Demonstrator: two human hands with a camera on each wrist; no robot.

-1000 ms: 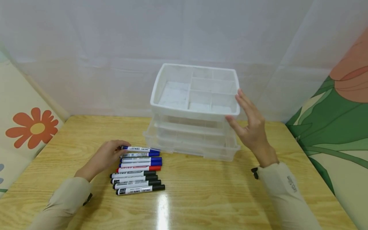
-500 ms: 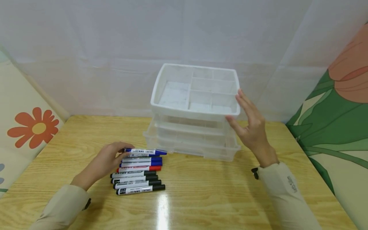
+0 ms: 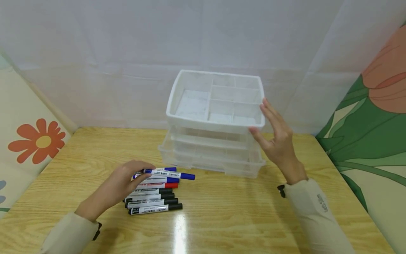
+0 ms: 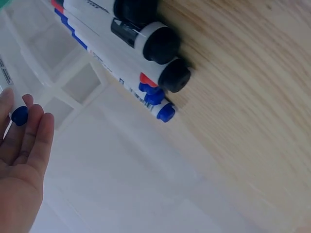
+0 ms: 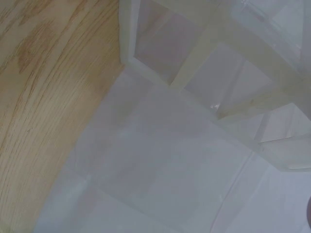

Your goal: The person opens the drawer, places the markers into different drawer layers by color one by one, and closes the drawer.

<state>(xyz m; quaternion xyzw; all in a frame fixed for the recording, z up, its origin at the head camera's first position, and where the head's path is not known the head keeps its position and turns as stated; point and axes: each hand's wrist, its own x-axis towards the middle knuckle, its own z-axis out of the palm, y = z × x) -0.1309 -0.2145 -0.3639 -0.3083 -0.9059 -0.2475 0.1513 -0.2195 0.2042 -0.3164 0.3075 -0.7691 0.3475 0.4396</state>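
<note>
My left hand (image 3: pixel 142 173) pinches a blue-capped marker (image 3: pixel 169 174) by its white barrel, just above a row of several markers (image 3: pixel 152 197) lying side by side on the wooden table (image 3: pixel 222 211): blue at the back, one red (image 3: pixel 157 185), black at the front. The left wrist view shows the held blue marker's end (image 4: pixel 19 115) by my fingers (image 4: pixel 29 141), and the row's butt ends (image 4: pixel 167 77). My right hand (image 3: pixel 266 123) has straight fingers against the right rim of the top clear divided tray (image 3: pixel 215 125), which sits on a stack of clear trays (image 3: pixel 209 157).
A white cloth backdrop (image 3: pixel 127 70) hangs behind the table. Flower-patterned panels stand at the left (image 3: pixel 38 141) and right (image 3: pixel 374 141). The right wrist view shows a tray corner (image 5: pixel 194 53) and the table's wood (image 5: pixel 48 73).
My left hand has taken the rearmost blue marker off the row, raised it and drawn it right and toward me. The right hand and trays have stayed put.
</note>
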